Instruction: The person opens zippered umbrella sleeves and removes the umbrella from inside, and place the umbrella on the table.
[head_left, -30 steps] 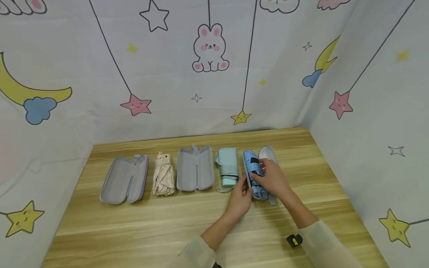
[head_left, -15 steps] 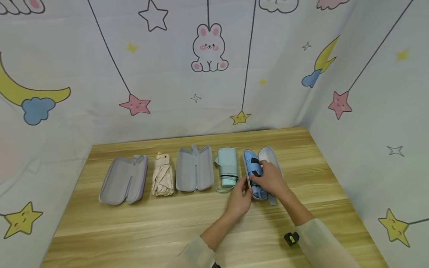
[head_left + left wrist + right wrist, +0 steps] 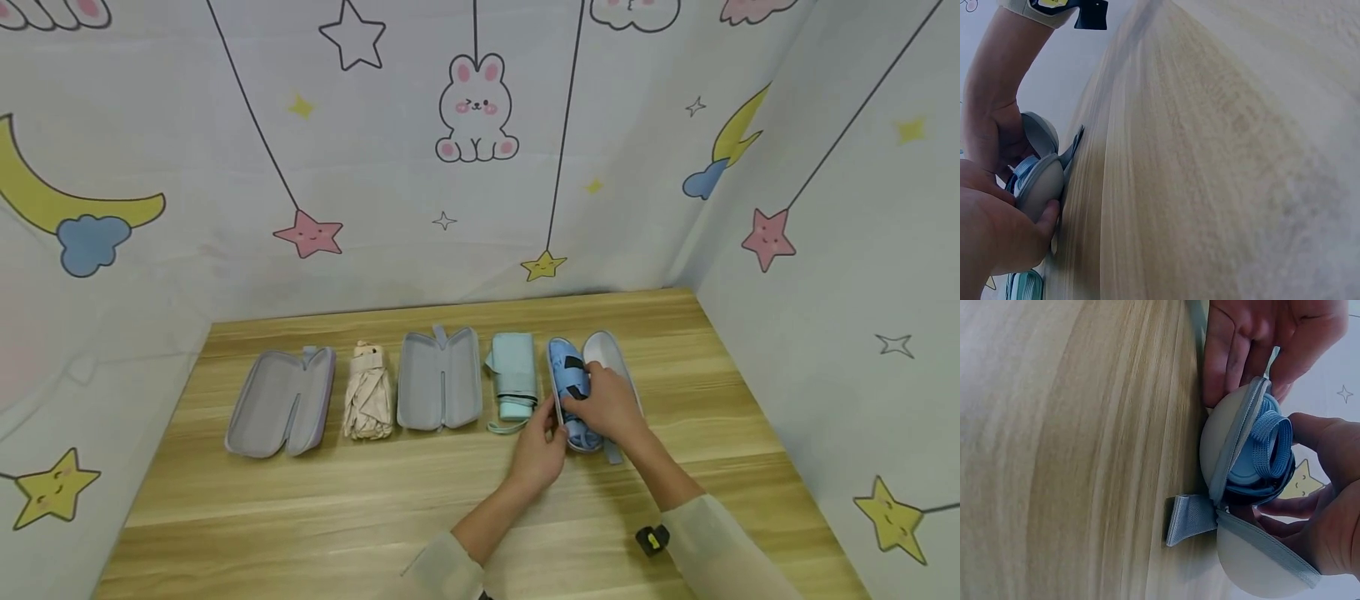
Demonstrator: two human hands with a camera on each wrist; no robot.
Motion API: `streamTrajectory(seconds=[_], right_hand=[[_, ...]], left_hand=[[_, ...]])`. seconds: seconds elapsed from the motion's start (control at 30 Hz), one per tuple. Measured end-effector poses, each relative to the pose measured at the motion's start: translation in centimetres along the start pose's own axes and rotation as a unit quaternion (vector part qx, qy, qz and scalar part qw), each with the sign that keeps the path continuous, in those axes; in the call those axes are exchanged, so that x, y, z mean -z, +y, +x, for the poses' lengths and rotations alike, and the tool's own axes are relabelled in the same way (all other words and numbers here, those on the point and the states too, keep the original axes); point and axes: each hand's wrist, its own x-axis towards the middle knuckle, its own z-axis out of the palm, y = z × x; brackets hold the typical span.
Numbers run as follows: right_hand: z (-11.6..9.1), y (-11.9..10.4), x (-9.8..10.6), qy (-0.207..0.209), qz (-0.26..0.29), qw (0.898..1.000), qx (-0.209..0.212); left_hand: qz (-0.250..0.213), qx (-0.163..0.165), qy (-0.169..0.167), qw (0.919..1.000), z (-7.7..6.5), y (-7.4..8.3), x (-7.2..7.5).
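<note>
A blue folded umbrella with dark straps lies in one half of an open zip case at the right of the row. My right hand reaches over it from the right and grips its side, thumb and fingers around it in the right wrist view. The umbrella's loop strap curls at the near end. My left hand holds the outer wall of that half, fingers low by the table and thumb near the zip edge. The case's other half lies spread beneath my right hand, partly hidden.
A mint folded umbrella lies just left of my left hand. Farther left are an open grey case, a beige folded umbrella and another open case. Patterned cloth walls border the wooden table.
</note>
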Motion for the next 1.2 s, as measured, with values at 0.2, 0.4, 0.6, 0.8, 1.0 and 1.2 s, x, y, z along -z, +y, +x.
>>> streamTrajectory(seconds=[0.2, 0.4, 0.6, 0.8, 1.0, 1.2], right_hand=[[-0.1, 0.2, -0.2, 0.015, 0.004, 1.000, 0.000], [0.0, 0.1, -0.3, 0.022, 0.015, 1.000, -0.004], [0.0, -0.4, 0.4, 0.021, 0.036, 0.999, 0.003], [0.0, -0.8, 1.4, 0.018, 0.060, 0.998, 0.012], [0.0, -0.8, 2.0, 0.024, 0.070, 0.997, 0.025], [-0.1, -0.7, 2.8, 0.026, 0.084, 0.995, 0.040]], left_hand=[[-0.010, 0.003, -0.003, 0.9999, 0.0, 0.0, 0.0], [-0.017, -0.009, -0.006, 0.9998, 0.0, 0.1, 0.0], [-0.022, -0.017, -0.005, 0.9996, 0.2, 0.1, 0.1], [-0.029, -0.014, -0.002, 0.9995, 0.3, 0.0, 0.1], [-0.042, -0.014, -0.013, 0.9989, 0.2, -0.1, 0.0], [-0.042, -0.010, -0.013, 0.9990, 0.0, -0.1, 0.0]])
